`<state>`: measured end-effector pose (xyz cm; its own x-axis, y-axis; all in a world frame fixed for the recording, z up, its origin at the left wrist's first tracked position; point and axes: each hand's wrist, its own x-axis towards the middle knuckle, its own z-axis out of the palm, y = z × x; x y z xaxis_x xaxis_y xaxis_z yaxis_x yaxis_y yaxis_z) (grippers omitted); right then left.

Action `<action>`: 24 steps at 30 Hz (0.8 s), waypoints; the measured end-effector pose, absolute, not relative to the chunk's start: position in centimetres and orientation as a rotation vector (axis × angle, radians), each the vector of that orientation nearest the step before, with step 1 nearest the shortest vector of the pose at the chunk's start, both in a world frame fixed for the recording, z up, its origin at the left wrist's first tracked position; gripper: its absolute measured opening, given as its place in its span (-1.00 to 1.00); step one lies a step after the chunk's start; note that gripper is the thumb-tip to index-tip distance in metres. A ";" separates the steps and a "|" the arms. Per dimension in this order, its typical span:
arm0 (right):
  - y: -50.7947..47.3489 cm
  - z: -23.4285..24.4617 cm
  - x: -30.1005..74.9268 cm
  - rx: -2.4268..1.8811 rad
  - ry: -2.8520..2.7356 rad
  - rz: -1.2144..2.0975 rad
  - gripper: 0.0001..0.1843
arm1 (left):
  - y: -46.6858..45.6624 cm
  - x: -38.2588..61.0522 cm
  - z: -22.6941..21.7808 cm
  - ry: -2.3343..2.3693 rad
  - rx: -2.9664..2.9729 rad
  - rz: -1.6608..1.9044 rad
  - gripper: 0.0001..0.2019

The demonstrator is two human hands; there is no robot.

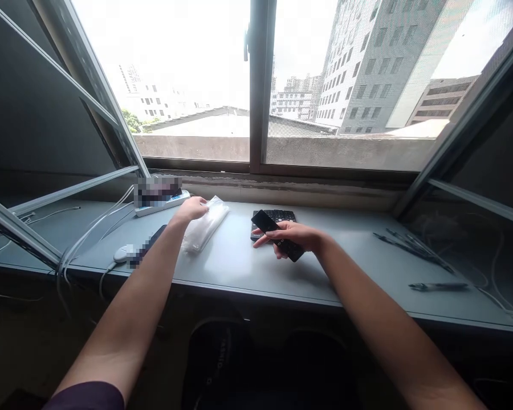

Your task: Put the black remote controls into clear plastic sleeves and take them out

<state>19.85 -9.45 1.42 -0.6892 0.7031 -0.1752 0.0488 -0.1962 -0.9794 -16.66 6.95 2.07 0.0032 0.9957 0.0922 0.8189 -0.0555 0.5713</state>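
My right hand (pixel 294 236) is closed around a slim black remote control (pixel 265 221), held just above the grey window ledge (pixel 248 267). Right behind the remote lies a black calculator (pixel 282 216). My left hand (pixel 192 209) reaches forward and rests on the near end of a clear plastic bag (pixel 205 228) lying on the ledge; its fingers are curled on the bag's top edge.
A white power strip (pixel 162 204) sits at the back left with white cables (pixel 89 233) trailing off. A white mouse (pixel 123 253) and a dark flat object (pixel 151 239) lie left of my arm. Black cable ties (pixel 410 245) and a pen (pixel 438 286) lie right. The window frame stands behind.
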 end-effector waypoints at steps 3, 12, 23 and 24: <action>-9.5 1.4 19.9 -0.878 -1.622 1.934 -0.42 | 6.5 -15.7 2.3 1.945 1.853 0.641 -0.61; -9.6 1.6 19.8 -0.858 -1.609 1.955 -0.45 | 3.9 -12.4 2.8 1.904 1.552 0.770 -0.50; -7.6 -0.2 19.2 -0.899 -1.103 1.758 -0.63 | 0.5 -1.2 2.4 0.765 1.322 0.919 -0.55; -7.5 -0.3 19.1 -0.909 -1.047 1.745 -0.66 | 0.3 -0.1 2.1 0.670 1.313 0.904 -0.55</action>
<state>19.14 -7.48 -0.32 -0.3431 0.9283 -0.1432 -0.3108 -0.2561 -0.9153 -0.07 0.25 2.08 0.5096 0.8570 0.0770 -0.1755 0.0159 0.9844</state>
